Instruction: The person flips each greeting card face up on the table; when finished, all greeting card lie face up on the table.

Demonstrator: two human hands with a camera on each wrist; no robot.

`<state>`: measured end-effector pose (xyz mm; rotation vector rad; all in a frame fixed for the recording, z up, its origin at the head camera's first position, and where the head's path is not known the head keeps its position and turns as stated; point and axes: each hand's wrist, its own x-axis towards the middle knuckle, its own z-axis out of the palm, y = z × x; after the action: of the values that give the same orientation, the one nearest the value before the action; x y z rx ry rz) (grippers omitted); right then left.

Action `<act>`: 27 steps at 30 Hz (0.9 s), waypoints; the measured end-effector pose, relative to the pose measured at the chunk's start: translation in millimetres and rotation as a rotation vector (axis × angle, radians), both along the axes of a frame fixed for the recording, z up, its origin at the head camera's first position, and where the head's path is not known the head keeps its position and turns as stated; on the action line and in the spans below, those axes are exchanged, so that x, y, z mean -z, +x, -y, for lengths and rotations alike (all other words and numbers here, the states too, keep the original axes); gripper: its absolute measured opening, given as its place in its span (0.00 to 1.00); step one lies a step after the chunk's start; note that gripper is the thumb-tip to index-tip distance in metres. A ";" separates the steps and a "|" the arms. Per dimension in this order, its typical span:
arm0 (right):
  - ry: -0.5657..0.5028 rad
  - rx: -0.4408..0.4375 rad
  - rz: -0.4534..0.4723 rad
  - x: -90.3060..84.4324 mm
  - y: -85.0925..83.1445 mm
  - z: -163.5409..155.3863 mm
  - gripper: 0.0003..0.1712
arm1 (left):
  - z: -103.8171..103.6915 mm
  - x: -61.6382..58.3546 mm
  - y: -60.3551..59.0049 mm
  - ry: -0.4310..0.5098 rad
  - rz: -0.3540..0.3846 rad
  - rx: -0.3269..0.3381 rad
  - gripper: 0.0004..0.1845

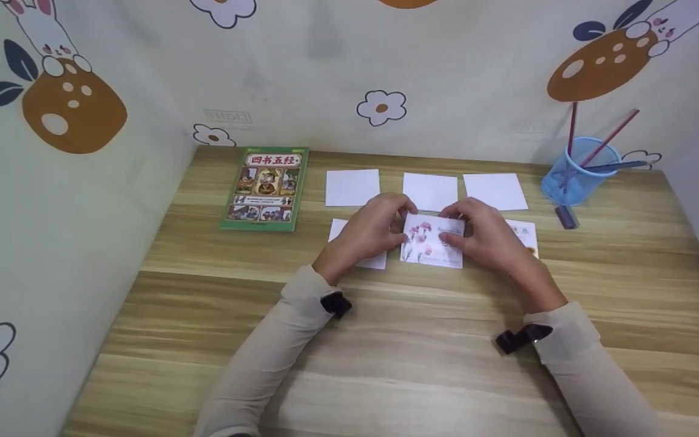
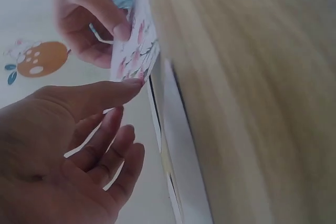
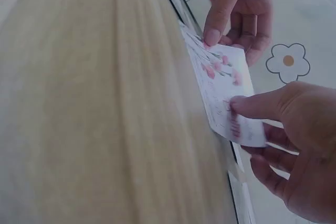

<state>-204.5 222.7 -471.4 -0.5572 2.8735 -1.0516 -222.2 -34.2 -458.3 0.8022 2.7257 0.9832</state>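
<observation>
A white card printed with pink flowers (image 1: 429, 254) is held between both hands, its printed face toward the head camera. My left hand (image 1: 371, 230) pinches its left edge, thumb in front. At the opposite edge, my right hand (image 1: 490, 238) grips it with the thumb on the face and fingers behind, as the right wrist view shows. In that view the card (image 3: 223, 87) is tilted up from the table. A white card (image 1: 375, 262) lies partly hidden beneath my left hand. Another card with printed characters (image 1: 525, 232) is partly covered by my right hand.
Behind the hands lie three blank white cards, at left (image 1: 352, 187), middle (image 1: 430, 189) and right (image 1: 495, 191). A green-bordered book (image 1: 266, 189) lies at the left. A blue pen holder (image 1: 573, 179) with pencils stands back right, near a dark eraser (image 1: 566, 217).
</observation>
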 end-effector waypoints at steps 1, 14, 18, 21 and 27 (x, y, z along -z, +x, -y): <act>0.019 0.000 0.000 0.7 0.2 0.1 0.20 | -0.8 0.0 1.0 -0.037 -0.022 -0.002 0.22; 0.080 0.010 0.042 3.5 -1.5 -0.6 0.19 | -1.3 0.5 7.0 -0.173 -0.128 0.017 0.23; 0.096 0.016 0.042 2.6 -1.5 -0.5 0.16 | -0.3 0.1 7.4 -0.165 -0.115 0.025 0.20; 0.114 0.022 0.036 2.4 -1.1 0.1 0.14 | 1.9 0.2 7.1 -0.169 -0.098 0.043 0.20; 0.121 0.004 -0.007 4.5 2.8 0.6 0.15 | 17.9 -4.4 8.5 -0.147 -0.042 0.094 0.21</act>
<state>-201.7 222.0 -475.9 -0.5495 2.9205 -0.8701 -213.7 -52.1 -453.8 0.9246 2.7280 0.7463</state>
